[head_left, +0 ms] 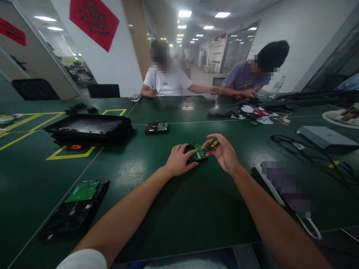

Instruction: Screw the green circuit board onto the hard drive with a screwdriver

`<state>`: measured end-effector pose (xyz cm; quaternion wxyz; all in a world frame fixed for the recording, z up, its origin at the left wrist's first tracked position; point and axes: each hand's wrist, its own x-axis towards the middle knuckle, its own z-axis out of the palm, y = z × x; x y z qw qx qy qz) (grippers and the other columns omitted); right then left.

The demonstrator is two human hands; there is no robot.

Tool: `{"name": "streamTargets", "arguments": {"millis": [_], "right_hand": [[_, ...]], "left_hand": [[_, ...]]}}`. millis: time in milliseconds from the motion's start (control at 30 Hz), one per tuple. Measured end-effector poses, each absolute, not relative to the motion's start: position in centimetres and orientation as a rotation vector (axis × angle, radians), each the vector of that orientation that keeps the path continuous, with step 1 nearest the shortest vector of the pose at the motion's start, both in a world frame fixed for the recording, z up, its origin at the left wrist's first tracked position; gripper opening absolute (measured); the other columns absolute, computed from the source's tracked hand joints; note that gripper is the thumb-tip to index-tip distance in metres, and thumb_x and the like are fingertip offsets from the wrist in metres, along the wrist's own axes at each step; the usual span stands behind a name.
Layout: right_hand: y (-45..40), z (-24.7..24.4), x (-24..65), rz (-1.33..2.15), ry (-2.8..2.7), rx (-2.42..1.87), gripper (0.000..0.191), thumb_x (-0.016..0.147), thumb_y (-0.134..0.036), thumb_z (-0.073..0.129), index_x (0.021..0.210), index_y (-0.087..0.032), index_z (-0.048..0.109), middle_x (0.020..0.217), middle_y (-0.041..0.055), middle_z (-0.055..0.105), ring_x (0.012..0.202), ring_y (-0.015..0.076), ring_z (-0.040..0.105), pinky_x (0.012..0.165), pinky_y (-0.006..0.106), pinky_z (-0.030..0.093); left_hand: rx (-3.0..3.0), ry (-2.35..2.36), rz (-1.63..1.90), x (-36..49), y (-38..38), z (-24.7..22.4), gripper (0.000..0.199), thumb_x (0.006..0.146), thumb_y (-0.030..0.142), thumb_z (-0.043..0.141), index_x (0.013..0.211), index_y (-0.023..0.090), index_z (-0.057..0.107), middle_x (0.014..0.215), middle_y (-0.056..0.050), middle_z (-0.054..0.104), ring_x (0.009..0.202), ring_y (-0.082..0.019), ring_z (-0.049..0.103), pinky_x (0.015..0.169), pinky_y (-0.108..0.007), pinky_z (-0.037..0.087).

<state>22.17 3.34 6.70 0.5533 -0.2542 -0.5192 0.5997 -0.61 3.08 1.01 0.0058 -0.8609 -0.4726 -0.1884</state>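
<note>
A small hard drive (pixel 199 152) with a green circuit board lies on the table in front of me. My left hand (pixel 179 160) grips it from the left, fingers across its top and thumb along the near edge. Between the fingers of my right hand (pixel 224 151) is a screwdriver (pixel 213 144) with a black and yellow handle, held at a slant. Its tip points down toward the right part of the board; whether it touches a screw is too small to tell.
A larger hard drive (pixel 75 205) lies at the near left, another drive (pixel 157 127) farther back. Black trays (pixel 89 125) are stacked on the left. To the right are a phone (pixel 286 186), black cables (pixel 316 153) and a grey box (pixel 328 137). Two people sit across the table.
</note>
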Motion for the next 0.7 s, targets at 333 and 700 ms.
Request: {"name": "streamTargets", "arguments": {"millis": [333,700], "right_hand": [[3.37,6.45,21.86,1.438,-1.187,-0.606,0.051,0.099,-0.065,0.048,0.099,-0.021,0.074,0.084,0.0064,0.064,0.083,0.0213,0.063,0.059,0.030,0.055],[3.53,6.46,22.20,1.358,-1.219,-0.624,0.038,0.099,-0.053,0.053,0.104,-0.022,0.074,0.089,0.0056,0.065,0.084,0.0200,0.063,0.056,0.027,0.054]], "left_hand": [[-2.687,-1.479,-0.602,-0.58,3.09,0.92,0.066,0.093,0.069,0.057,0.150,0.035,0.058,0.155,-0.015,0.044,0.140,-0.041,0.042,0.112,-0.060,0.036],[-2.685,-1.480,-0.589,-0.57,3.09,1.04,0.067,0.093,0.070,0.056,0.150,0.034,0.058,0.155,-0.015,0.045,0.139,-0.040,0.042,0.113,-0.059,0.037]]}}
